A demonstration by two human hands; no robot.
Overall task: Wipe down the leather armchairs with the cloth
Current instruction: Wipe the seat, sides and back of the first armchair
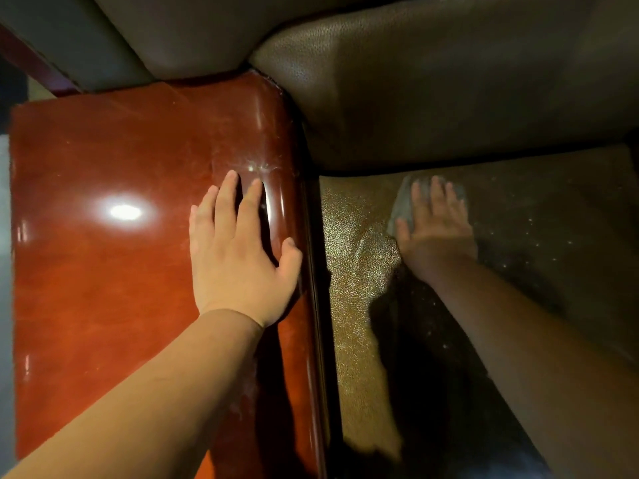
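— Nearest item?
— Left hand [238, 257], fingers straight, flat on the glossy wooden armrest [103, 271].
— Beyond it?
— Right hand [434, 226], fingers extended, pressing the grey cloth [403, 205] onto the leather seat cushion [359, 305]; cloth's long axis runs toward the backrest [449, 91].

open seat cushion [553, 257] rightward, backrest [449, 98] ahead, wooden armrest [103, 271] left

Cloth [403, 205] on seat [359, 271], armrest [103, 271] left
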